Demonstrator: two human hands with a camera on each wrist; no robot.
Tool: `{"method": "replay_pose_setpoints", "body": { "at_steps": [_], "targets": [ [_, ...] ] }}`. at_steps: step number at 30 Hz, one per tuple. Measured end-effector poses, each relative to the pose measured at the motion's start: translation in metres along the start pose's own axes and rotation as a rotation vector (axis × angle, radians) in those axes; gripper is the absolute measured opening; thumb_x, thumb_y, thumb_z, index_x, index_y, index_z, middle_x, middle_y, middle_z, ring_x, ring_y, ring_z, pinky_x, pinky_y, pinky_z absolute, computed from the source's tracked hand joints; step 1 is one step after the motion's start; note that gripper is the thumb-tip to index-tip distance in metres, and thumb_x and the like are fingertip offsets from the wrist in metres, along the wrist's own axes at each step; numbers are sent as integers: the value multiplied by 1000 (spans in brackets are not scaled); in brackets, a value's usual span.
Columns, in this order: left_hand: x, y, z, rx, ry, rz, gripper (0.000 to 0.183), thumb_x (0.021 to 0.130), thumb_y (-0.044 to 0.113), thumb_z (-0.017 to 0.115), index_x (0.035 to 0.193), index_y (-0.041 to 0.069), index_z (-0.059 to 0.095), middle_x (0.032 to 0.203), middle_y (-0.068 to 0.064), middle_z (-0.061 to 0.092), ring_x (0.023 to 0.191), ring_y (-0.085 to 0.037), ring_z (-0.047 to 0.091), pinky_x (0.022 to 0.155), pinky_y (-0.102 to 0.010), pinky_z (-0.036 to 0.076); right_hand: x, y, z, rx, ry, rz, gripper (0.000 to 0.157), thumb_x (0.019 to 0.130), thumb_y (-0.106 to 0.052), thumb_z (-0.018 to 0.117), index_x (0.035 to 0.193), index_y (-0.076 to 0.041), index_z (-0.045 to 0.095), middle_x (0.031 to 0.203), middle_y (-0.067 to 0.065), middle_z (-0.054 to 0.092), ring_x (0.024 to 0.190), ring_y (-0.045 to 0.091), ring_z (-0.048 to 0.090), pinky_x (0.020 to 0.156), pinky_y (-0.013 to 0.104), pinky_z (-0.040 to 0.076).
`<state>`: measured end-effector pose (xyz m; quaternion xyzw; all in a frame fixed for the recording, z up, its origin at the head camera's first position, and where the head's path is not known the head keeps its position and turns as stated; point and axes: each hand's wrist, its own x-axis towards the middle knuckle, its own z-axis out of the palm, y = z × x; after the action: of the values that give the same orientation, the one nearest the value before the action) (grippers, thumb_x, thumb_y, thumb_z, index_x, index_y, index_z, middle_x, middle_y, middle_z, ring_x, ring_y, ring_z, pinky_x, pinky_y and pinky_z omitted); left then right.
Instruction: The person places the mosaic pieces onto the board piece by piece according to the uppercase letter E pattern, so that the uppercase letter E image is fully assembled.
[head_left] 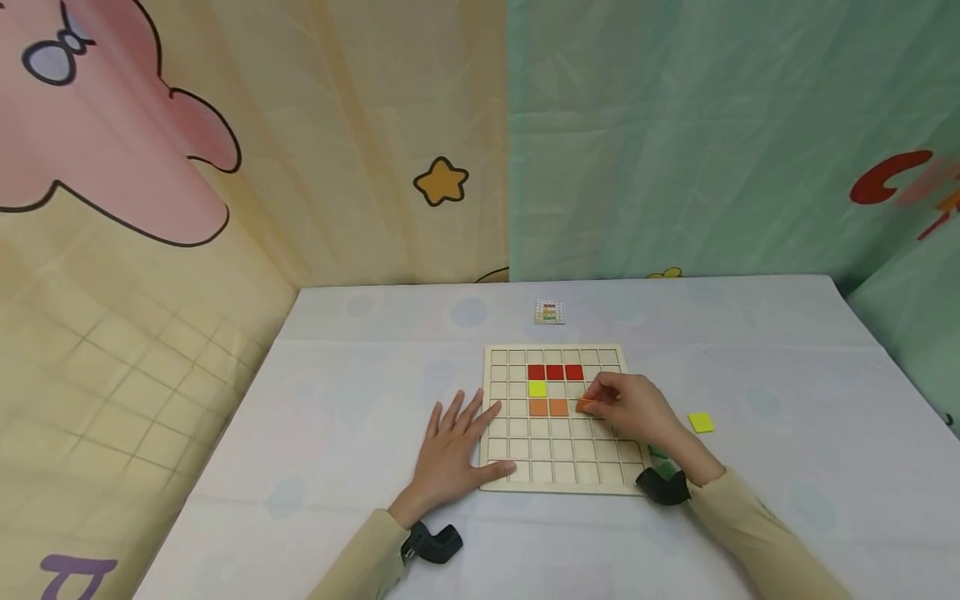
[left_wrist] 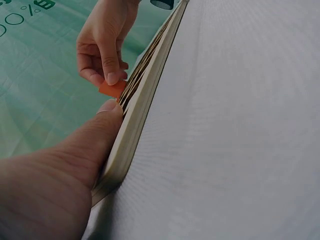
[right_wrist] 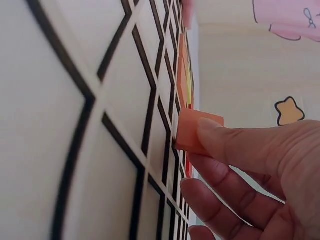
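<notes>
A pale wooden grid board (head_left: 540, 477) lies on the table. Three red tiles (head_left: 554, 372) sit in one row, a yellow tile (head_left: 537, 388) stands below the leftmost, and two orange tiles (head_left: 548, 407) lie in the row beneath. My right hand (head_left: 633, 408) pinches another orange tile (right_wrist: 192, 131) between thumb and fingers, tilted at the cell right of those two. With fingers spread, my left hand (head_left: 450, 454) rests along the board's left edge, the thumb (left_wrist: 95, 132) lying on its near left corner.
A small pattern card (head_left: 550, 312) with a coloured grid lies beyond the board. A loose yellow tile (head_left: 701, 422) is on the table to the right. Green tiles (head_left: 663, 468) show partly under the right wrist. Printed curtains (head_left: 390, 125) hang behind the table.
</notes>
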<state>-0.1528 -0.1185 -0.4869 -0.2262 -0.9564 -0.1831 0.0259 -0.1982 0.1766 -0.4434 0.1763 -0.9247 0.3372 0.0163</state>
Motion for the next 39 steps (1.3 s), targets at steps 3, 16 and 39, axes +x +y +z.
{"method": "replay_pose_setpoints", "body": {
  "at_steps": [3, 16, 39],
  "targets": [
    [0, 0, 0, 8, -2, -6, 87, 81, 70, 54, 150, 22, 31, 157, -4, 17, 143, -29, 4, 112, -50, -3, 1, 0, 4, 12, 12, -15, 11, 82, -17, 76, 79, -18, 66, 77, -10, 63, 72, 11, 58, 66, 32, 48],
    [1, 1, -1, 14, 0, -4, 87, 81, 70, 53, 151, 23, 30, 157, -4, 17, 143, -29, 4, 112, -50, -2, 6, 3, 5, -32, -11, -82, 7, 81, -14, 76, 88, -12, 75, 83, -7, 60, 78, 15, 54, 67, 33, 46],
    [1, 0, 0, 20, -7, -5, 87, 81, 71, 53, 150, 23, 31, 157, -3, 17, 143, -29, 4, 112, -50, -3, -23, 23, -31, -69, -114, -144, 25, 85, -19, 73, 107, -9, 72, 100, 0, 58, 95, 24, 49, 77, 41, 43]
  ]
}}
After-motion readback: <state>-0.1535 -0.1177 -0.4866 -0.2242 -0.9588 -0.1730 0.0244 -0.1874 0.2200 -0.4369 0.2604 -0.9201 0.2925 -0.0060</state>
